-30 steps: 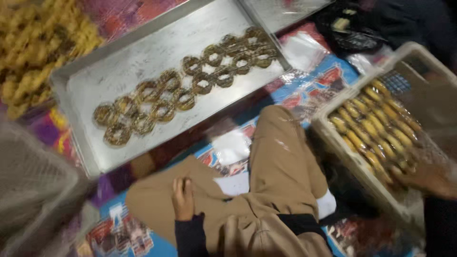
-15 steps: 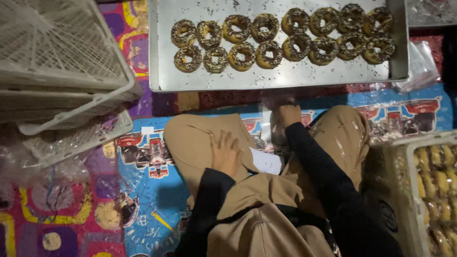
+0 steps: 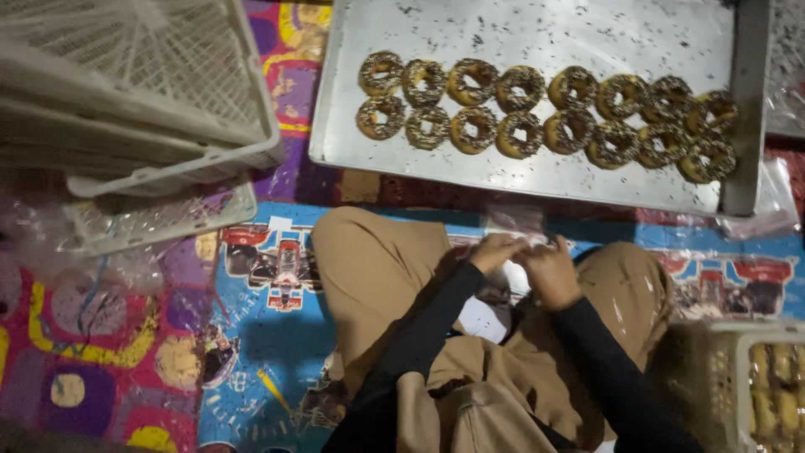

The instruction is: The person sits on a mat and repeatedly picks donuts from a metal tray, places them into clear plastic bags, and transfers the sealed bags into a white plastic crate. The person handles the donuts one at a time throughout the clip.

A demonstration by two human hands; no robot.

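My left hand and right hand meet over my lap, fingers pinched on a clear plastic bag, blurred. I sit cross-legged on a printed floor mat. Just ahead lies a metal tray with two rows of sprinkle-topped doughnuts. Stacked white crates sit at my left, and another crate of pastries at lower right.
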